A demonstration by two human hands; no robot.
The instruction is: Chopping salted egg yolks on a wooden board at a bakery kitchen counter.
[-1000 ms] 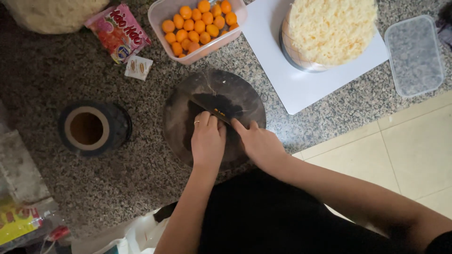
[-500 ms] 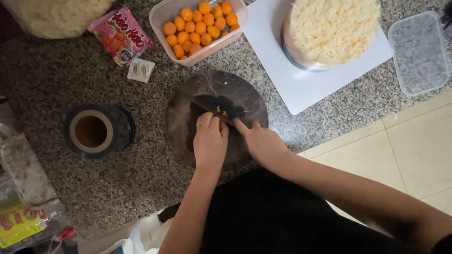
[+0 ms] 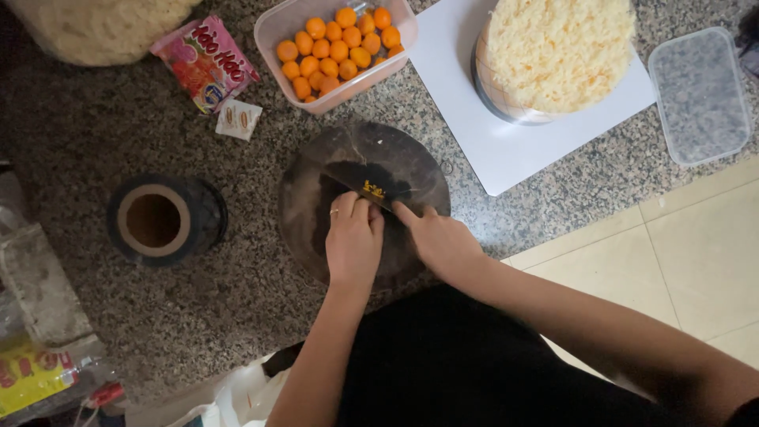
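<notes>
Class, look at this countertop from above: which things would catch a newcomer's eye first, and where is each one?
At the top right a tall cake covered in pale yellow shreds stands on a white board. Left of it sits a clear tub of bright orange balls. In the middle, the left hand and right hand meet over small orange bits on a dark round chopping board.

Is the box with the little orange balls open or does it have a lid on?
Open. The box has no lid on top; the orange balls show uncovered.
</notes>
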